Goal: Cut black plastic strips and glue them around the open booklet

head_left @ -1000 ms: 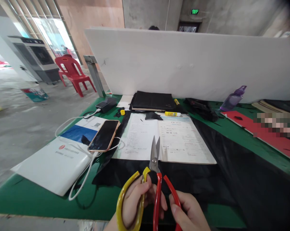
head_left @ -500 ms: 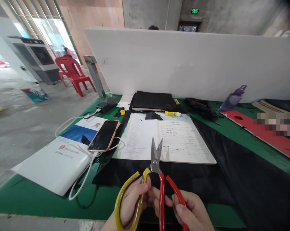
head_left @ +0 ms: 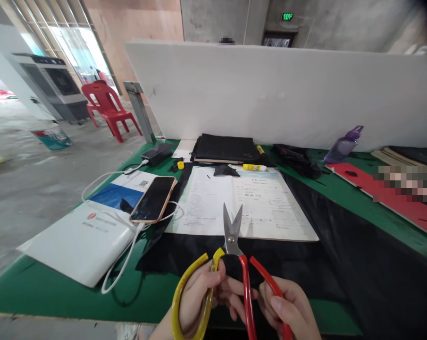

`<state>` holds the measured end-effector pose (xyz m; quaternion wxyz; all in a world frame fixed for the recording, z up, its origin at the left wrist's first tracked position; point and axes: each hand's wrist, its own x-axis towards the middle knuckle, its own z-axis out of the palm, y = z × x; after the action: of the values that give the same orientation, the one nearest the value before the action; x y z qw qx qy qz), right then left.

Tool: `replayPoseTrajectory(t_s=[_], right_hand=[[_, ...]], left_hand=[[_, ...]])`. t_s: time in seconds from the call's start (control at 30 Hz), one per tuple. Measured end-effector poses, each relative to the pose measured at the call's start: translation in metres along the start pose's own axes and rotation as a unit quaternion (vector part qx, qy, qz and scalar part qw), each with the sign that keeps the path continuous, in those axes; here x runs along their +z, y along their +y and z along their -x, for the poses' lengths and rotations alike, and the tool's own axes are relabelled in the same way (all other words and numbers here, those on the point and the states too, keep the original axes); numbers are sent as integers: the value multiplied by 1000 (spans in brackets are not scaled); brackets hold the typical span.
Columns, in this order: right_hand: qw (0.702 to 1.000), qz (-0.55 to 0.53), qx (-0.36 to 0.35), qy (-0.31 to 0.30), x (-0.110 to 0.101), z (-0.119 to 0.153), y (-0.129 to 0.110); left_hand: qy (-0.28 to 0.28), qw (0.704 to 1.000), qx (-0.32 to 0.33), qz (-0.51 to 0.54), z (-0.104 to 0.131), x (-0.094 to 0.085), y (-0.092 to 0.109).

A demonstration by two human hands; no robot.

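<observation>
A pair of scissors (head_left: 231, 236) with one yellow and one red handle is held upright at the near edge of the table, its blades spread in a V. My left hand (head_left: 202, 288) passes through the yellow loop, the thumb pressed on its inner bar. Closed round the outer bar of the red handle is my right hand (head_left: 287, 302). Behind the blades lies an open book (head_left: 270, 203) of printed pages, resting on black sheet material (head_left: 270, 259). A scrap of black material (head_left: 226, 170) lies across the book's top.
At left, a phone (head_left: 153, 200) with a white cable lies on a white and blue folder (head_left: 89, 241). A glue stick (head_left: 254, 167), a black folded stack (head_left: 223, 148), a purple bottle (head_left: 344, 144) and a red board (head_left: 386, 198) are farther back. A white panel (head_left: 270, 94) stands behind.
The scissors' handles have moved farther apart and the blades have opened wider. My right hand has shifted slightly right with the red handle.
</observation>
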<state>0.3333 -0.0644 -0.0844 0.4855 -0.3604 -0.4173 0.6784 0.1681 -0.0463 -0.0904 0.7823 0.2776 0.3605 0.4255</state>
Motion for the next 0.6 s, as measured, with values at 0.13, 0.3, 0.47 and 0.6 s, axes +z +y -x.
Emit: replayPoseTrajectory(t_s=[0.13,0.3,0.47,0.6], right_hand=[[994,-103,30,-12,3,-1,-6],[993,-114,22,8,2,-2,-6],[992,-122,19,-3,5,-4,-8],[991,-134,21,-6,6,-5,-10]], left_hand=[[-26,1000,-1,-9,1,0,1],[-54,998,8,-4,-3,-1,3],[-37,999,12,-8,-5,-1,5],[-29,1000,9,-6,-2,0,2]])
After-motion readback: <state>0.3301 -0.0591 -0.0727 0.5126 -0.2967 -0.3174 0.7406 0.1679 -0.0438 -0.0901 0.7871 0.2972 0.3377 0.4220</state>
